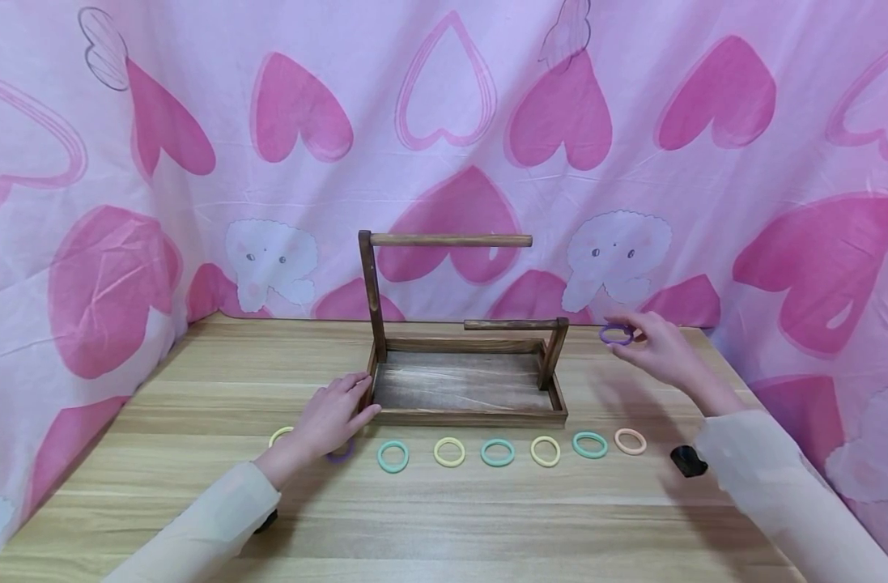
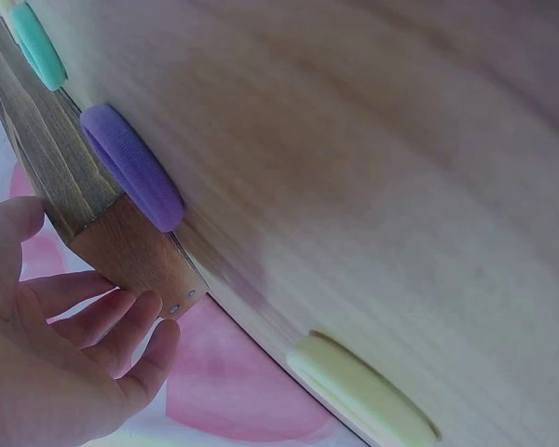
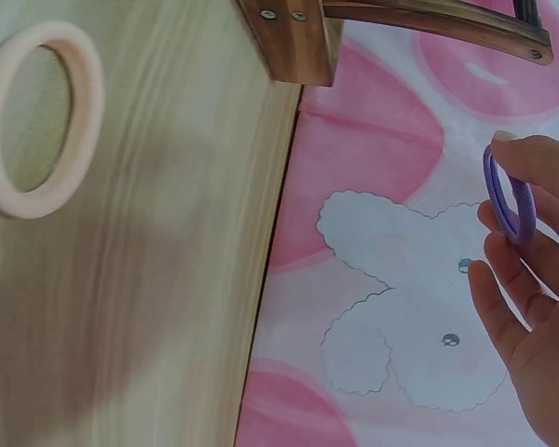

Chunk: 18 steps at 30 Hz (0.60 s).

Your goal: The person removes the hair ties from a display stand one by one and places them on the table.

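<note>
A dark wooden stand [image 1: 464, 417] with a tray base carries two horizontal bars, a tall one from the left post and a lower one from the right post; both bars are bare. My left hand [image 1: 334, 414] rests at the tray's left front corner, fingers fairly straight against its end wall. Between thumb and fingers my right hand [image 1: 655, 344] pinches a purple hair tie [image 3: 511, 197], held up to the right of the lower bar [image 1: 512, 325]. Another purple hair tie [image 2: 132, 168] lies on the table by my left hand, partly covered by it in the head view.
In front of the stand lies a row of hair ties: green [image 1: 393, 457], yellow [image 1: 449, 453], more green and yellow ones, and peach [image 1: 630, 441] at the right end. A yellow one [image 2: 363, 386] lies left of my left wrist. A pink heart-print curtain [image 1: 444, 97] hangs behind the table.
</note>
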Tool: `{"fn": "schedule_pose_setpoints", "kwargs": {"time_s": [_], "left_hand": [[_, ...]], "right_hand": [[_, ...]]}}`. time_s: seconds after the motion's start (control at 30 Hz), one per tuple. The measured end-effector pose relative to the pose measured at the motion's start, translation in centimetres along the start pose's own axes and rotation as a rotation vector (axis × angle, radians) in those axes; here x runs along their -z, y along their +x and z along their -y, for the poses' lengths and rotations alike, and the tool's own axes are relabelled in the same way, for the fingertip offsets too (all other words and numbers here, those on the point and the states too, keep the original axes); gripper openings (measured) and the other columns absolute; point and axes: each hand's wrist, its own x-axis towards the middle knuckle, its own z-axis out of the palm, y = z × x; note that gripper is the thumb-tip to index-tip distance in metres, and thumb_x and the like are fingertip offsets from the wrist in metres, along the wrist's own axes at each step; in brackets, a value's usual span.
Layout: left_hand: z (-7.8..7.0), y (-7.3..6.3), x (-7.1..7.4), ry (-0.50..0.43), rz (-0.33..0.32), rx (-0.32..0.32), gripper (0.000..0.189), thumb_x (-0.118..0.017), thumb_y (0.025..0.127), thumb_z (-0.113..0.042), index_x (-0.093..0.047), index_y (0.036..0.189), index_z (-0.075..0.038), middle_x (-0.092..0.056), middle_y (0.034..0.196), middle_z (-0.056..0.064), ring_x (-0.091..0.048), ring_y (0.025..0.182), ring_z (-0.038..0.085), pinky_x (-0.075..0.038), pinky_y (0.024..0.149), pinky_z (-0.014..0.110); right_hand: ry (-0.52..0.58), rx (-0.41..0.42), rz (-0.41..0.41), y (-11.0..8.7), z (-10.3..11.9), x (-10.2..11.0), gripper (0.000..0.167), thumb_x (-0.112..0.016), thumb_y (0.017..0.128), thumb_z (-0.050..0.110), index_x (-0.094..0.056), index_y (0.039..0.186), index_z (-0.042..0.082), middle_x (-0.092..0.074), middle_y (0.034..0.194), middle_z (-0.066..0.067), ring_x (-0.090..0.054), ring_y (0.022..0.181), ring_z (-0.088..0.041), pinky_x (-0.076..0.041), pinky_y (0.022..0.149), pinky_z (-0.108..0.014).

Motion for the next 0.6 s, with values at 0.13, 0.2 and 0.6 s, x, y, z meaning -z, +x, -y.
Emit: {"fn": "schedule_pose_setpoints", "kwargs": {"time_s": [0.13, 0.2, 0.6], "left_hand": [[0.0, 0.0, 0.0, 0.003, -0.001, -0.003, 0.050, -0.058, 0.084, -0.032, -0.053, 0.117, 0.005, -0.050, 0.119, 0.018, -0.046, 0.108, 0.033, -0.041, 0.077, 0.048], [0.0, 0.0, 0.0, 0.002, 0.001, -0.004, 0.050, -0.058, 0.084, -0.032, -0.053, 0.117, 0.005, -0.050, 0.119, 0.018, -0.046, 0.108, 0.033, -0.041, 0.077, 0.048], [0.2, 0.1, 0.0, -0.007, 0.005, 0.000, 0.050, -0.058, 0.085, -0.032, -0.053, 0.118, 0.005, -0.049, 0.120, 0.018, -0.045, 0.108, 0.033, -0.040, 0.078, 0.049]], "right_hand": [[-0.005, -0.011, -0.001, -0.6, -0.1, -0.1, 0.038, -0.070, 0.073, 0.007, -0.058, 0.108, -0.001, -0.059, 0.090, -0.011, -0.049, 0.077, -0.022, -0.045, 0.062, -0.039], [-0.011, -0.017, -0.006, -1.0, -0.1, -0.1, 0.037, -0.070, 0.073, 0.007, -0.059, 0.108, -0.001, -0.059, 0.089, -0.010, -0.048, 0.077, -0.020, -0.045, 0.061, -0.039], [0.017, 0.012, -0.059, -3.7, -0.8, 0.7, 0.038, -0.073, 0.068, 0.000, -0.060, 0.103, -0.005, -0.061, 0.096, -0.014, -0.051, 0.082, -0.017, -0.043, 0.063, -0.020]]}}
